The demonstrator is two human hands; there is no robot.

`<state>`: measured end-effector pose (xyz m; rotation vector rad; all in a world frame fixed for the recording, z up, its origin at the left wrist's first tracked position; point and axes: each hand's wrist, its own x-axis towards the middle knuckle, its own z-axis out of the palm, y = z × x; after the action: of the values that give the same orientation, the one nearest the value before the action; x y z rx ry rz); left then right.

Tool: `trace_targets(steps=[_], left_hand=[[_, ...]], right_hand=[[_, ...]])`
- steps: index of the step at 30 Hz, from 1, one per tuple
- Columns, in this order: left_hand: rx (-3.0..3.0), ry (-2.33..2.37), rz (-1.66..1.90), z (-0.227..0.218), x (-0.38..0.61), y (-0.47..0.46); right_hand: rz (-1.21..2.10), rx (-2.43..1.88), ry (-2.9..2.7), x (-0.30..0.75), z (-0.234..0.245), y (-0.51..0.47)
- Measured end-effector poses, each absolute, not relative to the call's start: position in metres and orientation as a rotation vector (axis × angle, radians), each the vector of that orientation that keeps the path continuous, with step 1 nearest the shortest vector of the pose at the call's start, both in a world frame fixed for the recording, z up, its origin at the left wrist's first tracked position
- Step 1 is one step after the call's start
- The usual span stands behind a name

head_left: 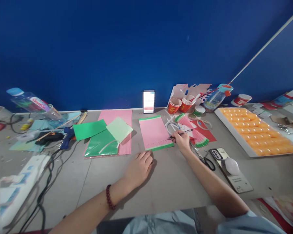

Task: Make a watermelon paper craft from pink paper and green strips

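Note:
A pink sheet of paper (154, 132) with green strips along its top and bottom edges lies in front of me. A row of small dark marks runs near its lower edge. My right hand (182, 141) is closed around a dark pen (188, 130), its tip at the sheet's lower right. My left hand (143, 165) lies on the table with its fingers at the sheet's bottom edge, holding nothing. Beside my right hand are pink-and-green folded paper fans (199, 138) and black-handled scissors (208, 163), partly covered by my wrist.
Green paper (91, 130) and pink paper (127, 149) lie left, near a blue glue gun (67, 138) and a power strip (19, 188). At right are a phone (239, 183) and a tray of orange balls (254, 130). Red paper cups (175, 105) stand by the blue wall.

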<state>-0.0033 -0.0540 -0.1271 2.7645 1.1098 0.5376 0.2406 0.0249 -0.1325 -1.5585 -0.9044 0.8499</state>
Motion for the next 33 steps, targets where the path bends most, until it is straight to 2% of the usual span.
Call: trace_targets(steps=[33], left_hand=[[2.75, 1.118, 0.543, -0.1282, -0.0024, -0.0542]], right_hand=[[0.835, -1.614, -0.947, 0.2469, -0.1349, 0.0267]])
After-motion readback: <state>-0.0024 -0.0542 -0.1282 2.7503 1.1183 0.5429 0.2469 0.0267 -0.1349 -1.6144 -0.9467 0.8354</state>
